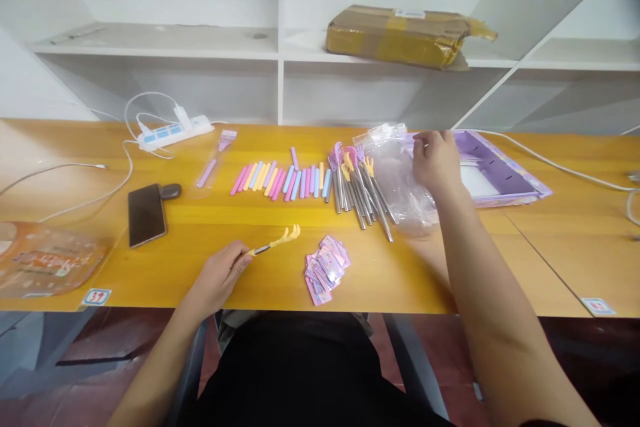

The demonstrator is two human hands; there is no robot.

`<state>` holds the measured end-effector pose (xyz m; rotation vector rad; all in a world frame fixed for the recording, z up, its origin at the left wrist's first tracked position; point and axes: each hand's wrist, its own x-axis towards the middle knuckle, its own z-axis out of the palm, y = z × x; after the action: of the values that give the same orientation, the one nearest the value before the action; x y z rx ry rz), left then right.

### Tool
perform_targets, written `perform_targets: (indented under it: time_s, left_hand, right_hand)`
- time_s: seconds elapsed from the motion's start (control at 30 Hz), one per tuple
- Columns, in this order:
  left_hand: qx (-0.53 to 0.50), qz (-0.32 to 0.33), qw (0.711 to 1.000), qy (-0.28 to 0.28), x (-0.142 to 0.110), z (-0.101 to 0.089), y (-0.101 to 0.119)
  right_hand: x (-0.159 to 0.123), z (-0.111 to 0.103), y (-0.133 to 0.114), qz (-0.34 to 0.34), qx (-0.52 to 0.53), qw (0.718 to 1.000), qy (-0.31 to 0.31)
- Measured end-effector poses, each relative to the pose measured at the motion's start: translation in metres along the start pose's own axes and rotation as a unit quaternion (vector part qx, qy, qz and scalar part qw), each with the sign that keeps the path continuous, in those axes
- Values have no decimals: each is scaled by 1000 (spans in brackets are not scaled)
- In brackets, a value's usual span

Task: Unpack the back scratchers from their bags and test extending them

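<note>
Near the front of the desk, my left hand (pixel 223 273) is closed around the handle end of a yellow back scratcher (pixel 285 237), its claw-shaped head pointing right. My right hand (pixel 437 159) reaches far forward, fingers pinched at the pile of clear plastic bags (pixel 407 190), beside the purple box. Left of the bags lies a heap of back scratchers (pixel 363 183) with metal rods and pink, purple and yellow claws. A row of pastel handle tubes (pixel 280 180) lies farther left. Several small printed cards (pixel 327 267) are piled between my hands.
An open purple box (pixel 540 195) stands at the right. One bagged back scratcher (pixel 213 163) lies left of the tubes. Farther left are a phone (pixel 147 215), a power strip (pixel 175 133), cables and an orange bag (pixel 50 260). A taped carton (pixel 395 37) sits on the shelf.
</note>
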<state>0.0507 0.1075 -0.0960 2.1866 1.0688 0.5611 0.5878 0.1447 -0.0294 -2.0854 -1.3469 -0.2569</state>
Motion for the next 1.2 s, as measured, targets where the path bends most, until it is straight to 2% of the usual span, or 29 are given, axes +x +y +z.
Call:
perform_targets:
  time_s: [0.07, 0.13, 0.17, 0.2, 0.27, 0.3, 0.37, 0.43, 0.5, 0.6, 0.7, 0.87, 1.03, 1.2]
  left_hand:
    - [-20, 22, 1000, 11, -5, -1, 3]
    - [-35, 56, 998, 14, -10, -1, 11]
    - [-31, 73, 997, 1, -12, 1, 18]
    - [-19, 89, 996, -23, -14, 3, 26]
    - [22, 131, 986, -98, -17, 10, 43]
    - [45, 161, 977, -133, -18, 15, 50]
    - [88, 217, 957, -171, -21, 26, 59]
    - [120, 249, 947, -167, -24, 36, 61]
    - [142, 264, 945, -135, -26, 42, 58]
    - [180, 290, 937, -79, -26, 46, 54]
    - [206, 316, 924, -60, -26, 47, 55]
    - [192, 321, 925, -59, -27, 49, 57]
    - [194, 325, 923, -63, -22, 43, 57]
    - [218, 338, 915, -37, -18, 30, 60]
  right_hand:
    - [-34, -16, -21, -39, 31, 999, 4]
    - [-89, -33, -53, -116, 105, 986, -57]
    - [-121, -40, -70, -159, 165, 964, -134]
    - [-155, -45, -88, -190, 215, 930, -229]
    - [-216, -47, -119, -244, 297, 834, -395]
    - [-241, -44, -131, -249, 332, 804, -425]
    - [-272, -35, -145, -245, 394, 779, -422]
    - [-281, -26, -149, -233, 437, 767, -408]
    - [-278, -21, -148, -233, 449, 756, -415]
    - [-276, -16, -147, -236, 435, 780, -382]
    - [-285, -12, -149, -231, 441, 799, -338]
    - [-296, -11, -155, -222, 485, 766, -359]
    - [-297, -13, -157, -179, 511, 757, -365]
    - [-292, -21, -157, -153, 530, 746, -373]
